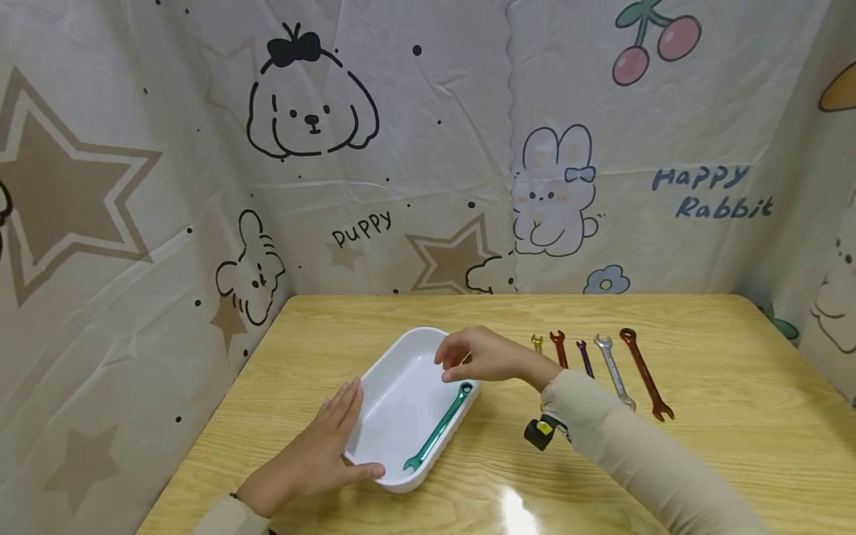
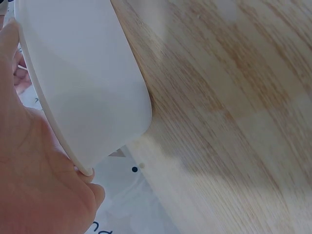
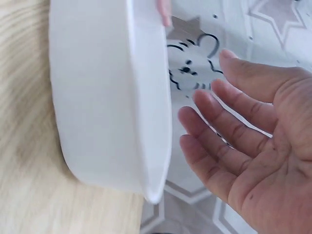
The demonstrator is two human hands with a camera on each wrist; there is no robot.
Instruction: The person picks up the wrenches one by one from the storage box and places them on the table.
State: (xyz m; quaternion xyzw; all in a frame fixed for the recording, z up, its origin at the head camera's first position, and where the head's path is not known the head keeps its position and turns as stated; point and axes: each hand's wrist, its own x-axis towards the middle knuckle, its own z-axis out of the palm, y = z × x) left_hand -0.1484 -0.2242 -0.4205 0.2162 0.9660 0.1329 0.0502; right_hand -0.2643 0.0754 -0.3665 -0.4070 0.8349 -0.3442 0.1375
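A white tray (image 1: 391,416) stands at an angle on the table. Inside it, along the right wall, lies a green combination wrench (image 1: 438,429). My left hand (image 1: 314,449) holds the tray's near left corner, thumb on the near rim and fingers along the left rim; the left wrist view shows the palm close to the tray's outer wall (image 2: 92,83). Over the tray's far right part hovers my right hand (image 1: 484,355), fingers loosely bent. Nothing lies in its grasp in the right wrist view, where the fingers stand apart from the rim.
Right of the tray, several wrenches lie in a row: gold (image 1: 537,342), orange-red (image 1: 558,348), purple (image 1: 585,360), silver (image 1: 615,371) and dark red (image 1: 646,374). The right forearm partly covers some. A black block (image 1: 538,436) with yellow shows below that wrist. Printed cloth (image 1: 414,186) hangs behind the table.
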